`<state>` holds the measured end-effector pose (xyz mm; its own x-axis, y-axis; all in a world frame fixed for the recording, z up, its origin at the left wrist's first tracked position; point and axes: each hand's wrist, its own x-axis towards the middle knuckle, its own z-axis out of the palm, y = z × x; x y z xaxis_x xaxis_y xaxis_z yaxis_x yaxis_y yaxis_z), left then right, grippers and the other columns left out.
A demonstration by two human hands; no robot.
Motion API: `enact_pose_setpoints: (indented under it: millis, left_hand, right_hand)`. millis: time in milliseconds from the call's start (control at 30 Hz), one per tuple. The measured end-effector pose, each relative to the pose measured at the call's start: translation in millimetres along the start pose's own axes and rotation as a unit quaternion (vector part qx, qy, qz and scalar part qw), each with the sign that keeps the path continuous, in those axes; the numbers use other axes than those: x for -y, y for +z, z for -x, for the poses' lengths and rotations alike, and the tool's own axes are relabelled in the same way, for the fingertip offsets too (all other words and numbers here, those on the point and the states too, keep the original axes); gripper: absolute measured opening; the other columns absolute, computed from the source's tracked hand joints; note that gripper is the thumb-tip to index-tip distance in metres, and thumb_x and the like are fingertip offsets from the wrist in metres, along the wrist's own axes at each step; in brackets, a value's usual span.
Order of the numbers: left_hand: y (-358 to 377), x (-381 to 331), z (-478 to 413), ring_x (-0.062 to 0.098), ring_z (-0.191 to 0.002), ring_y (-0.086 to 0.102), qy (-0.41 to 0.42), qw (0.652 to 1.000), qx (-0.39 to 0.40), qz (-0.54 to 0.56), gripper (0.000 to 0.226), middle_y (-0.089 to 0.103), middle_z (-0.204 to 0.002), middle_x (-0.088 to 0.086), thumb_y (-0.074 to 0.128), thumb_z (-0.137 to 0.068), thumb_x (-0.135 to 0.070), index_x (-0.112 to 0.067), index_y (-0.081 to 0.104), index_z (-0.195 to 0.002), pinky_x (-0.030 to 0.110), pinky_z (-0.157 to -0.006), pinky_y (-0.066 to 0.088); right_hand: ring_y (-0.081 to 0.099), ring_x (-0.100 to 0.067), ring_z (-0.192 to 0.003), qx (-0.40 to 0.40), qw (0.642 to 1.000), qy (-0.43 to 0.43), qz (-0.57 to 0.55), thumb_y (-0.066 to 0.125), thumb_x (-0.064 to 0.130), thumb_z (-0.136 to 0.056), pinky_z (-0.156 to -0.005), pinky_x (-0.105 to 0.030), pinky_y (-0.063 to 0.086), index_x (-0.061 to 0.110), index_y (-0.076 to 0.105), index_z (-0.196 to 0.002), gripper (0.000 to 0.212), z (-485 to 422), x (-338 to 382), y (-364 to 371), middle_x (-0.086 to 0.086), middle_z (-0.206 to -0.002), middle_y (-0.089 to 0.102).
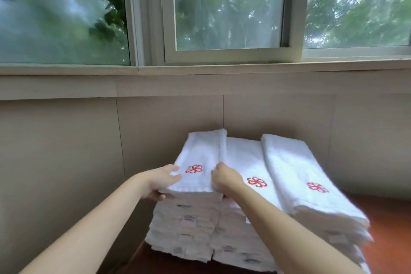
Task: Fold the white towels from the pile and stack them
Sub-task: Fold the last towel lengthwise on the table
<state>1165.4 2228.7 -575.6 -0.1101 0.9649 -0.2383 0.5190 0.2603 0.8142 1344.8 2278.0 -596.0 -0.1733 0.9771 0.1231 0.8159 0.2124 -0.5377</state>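
White towel [201, 151], folded into a long strip with a red emblem [194, 169] near its front end, lies on top of the left stack [184, 229] of folded towels. The left grip [163, 181] grasps its near left corner, thumb on top and fingers tucked beneath. The right grip [224, 179] pinches the near right edge with curled fingers, in the seam beside the middle stack [242, 158]. A right stack [295, 173] sits touching the middle one, slightly blurred. All three stand on a reddish-brown worktop [389, 229], pushed against a beige panelled wall [66, 151] under a window [229, 6] showing green foliage.
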Motion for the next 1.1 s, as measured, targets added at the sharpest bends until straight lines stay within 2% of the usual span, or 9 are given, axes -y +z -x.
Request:
enact_pose_setpoints:
  millis: [67,133,267,367,533,700,900,1033,1100]
  left_hand:
    - [9.9,3.5,16.8,0.008,-0.050,0.049,0.012,0.997,-0.056,-0.044,0.044,0.045,-0.092,-0.001,0.037,-0.101,-0.029,-0.030,0.031,-0.145,0.015,-0.042,0.038]
    - [17.4,6.7,32.6,0.013,-0.055,0.045,0.013,0.992,-0.098,-0.084,0.046,0.047,-0.096,0.005,0.034,-0.100,-0.025,-0.028,0.029,-0.146,0.019,-0.045,0.039]
    - [32.0,1.3,66.8,0.033,-0.114,0.049,-0.025,0.949,-0.151,-0.276,0.047,0.022,-0.143,0.017,0.040,-0.097,-0.029,-0.018,0.030,-0.141,0.033,-0.091,0.045]
    - [58.9,-19.5,93.3,0.037,-0.128,0.035,0.019,0.927,-0.133,-0.351,0.046,0.016,-0.144,0.015,0.043,-0.094,-0.029,-0.018,0.035,-0.138,0.038,-0.103,0.038]
    - [134.1,-65.0,124.6,0.031,-0.130,0.034,0.167,0.920,-0.084,-0.343,0.046,0.016,-0.146,0.011,0.045,-0.094,-0.024,-0.022,0.038,-0.139,0.037,-0.105,0.035]
    - [246.9,-116.9,144.6,0.026,-0.125,0.043,0.258,0.915,0.000,-0.310,0.041,0.023,-0.140,0.010,0.048,-0.094,-0.026,-0.022,0.045,-0.134,0.029,-0.107,0.034]
    - [407.0,-177.8,166.1,0.016,-0.088,0.052,0.348,0.891,0.111,-0.270,0.035,0.033,-0.125,0.003,0.052,-0.093,-0.026,-0.022,0.053,-0.128,0.020,-0.079,0.040]
    - [513.0,-212.8,171.6,0.013,-0.096,0.049,0.370,0.869,0.181,-0.275,0.037,0.033,-0.120,0.002,0.051,-0.093,-0.027,-0.023,0.051,-0.129,0.016,-0.086,0.038]
    - [564.7,-226.4,173.5,0.016,-0.107,0.051,0.371,0.860,0.213,-0.278,0.038,0.035,-0.128,0.006,0.051,-0.093,-0.027,-0.022,0.051,-0.130,0.016,-0.090,0.036]
  right_hand:
    - [0.056,-0.035,-0.112,0.009,1.000,0.006,-0.004,0.034,0.016,-0.099,-0.080,-0.031,0.042,0.000,0.047,-0.121,0.030,23.3,3.2,-6.5,-0.023,-0.122,0.057]
    - [0.060,-0.032,-0.105,0.041,0.999,0.009,-0.025,0.037,0.010,-0.097,-0.076,-0.029,0.046,-0.001,0.048,-0.124,0.031,45.2,6.6,-14.3,-0.022,-0.120,0.058]
    - [0.052,-0.018,-0.054,0.122,0.988,-0.002,-0.090,0.041,-0.001,-0.091,-0.040,-0.018,0.041,0.002,0.050,-0.129,0.040,87.4,0.7,-41.7,-0.015,-0.093,0.056]
    - [0.058,-0.017,-0.056,0.161,0.984,-0.021,-0.067,0.046,0.012,-0.092,-0.052,-0.023,0.051,0.015,0.053,-0.128,0.036,120.7,-17.9,-72.9,-0.007,-0.100,0.055]
    - [0.062,-0.011,-0.060,0.159,0.987,-0.008,0.028,0.045,0.020,-0.092,-0.056,-0.022,0.050,0.018,0.058,-0.122,0.032,175.0,-101.0,-131.4,-0.003,-0.112,0.061]
    - [0.060,-0.015,-0.054,0.138,0.979,0.150,0.004,0.043,0.018,-0.093,-0.045,-0.020,0.044,0.012,0.059,-0.120,0.031,253.2,-238.3,-199.6,-0.005,-0.091,0.063]
    - [0.059,-0.015,-0.054,-0.008,0.944,0.319,-0.083,0.039,0.017,-0.093,-0.050,-0.020,0.041,0.019,0.057,-0.103,0.020,360.7,-398.2,-275.0,-0.003,-0.083,0.062]
    - [0.052,-0.014,-0.059,-0.090,0.925,0.365,-0.052,0.040,0.013,-0.089,-0.055,-0.022,0.037,0.024,0.054,-0.079,0.020,409.1,-482.0,-291.6,-0.002,-0.079,0.054]
    - [0.060,-0.021,-0.086,-0.135,0.908,0.396,0.013,0.041,0.015,-0.091,-0.071,-0.025,0.041,0.023,0.060,-0.085,0.022,424.8,-522.9,-296.8,-0.007,-0.094,0.060]
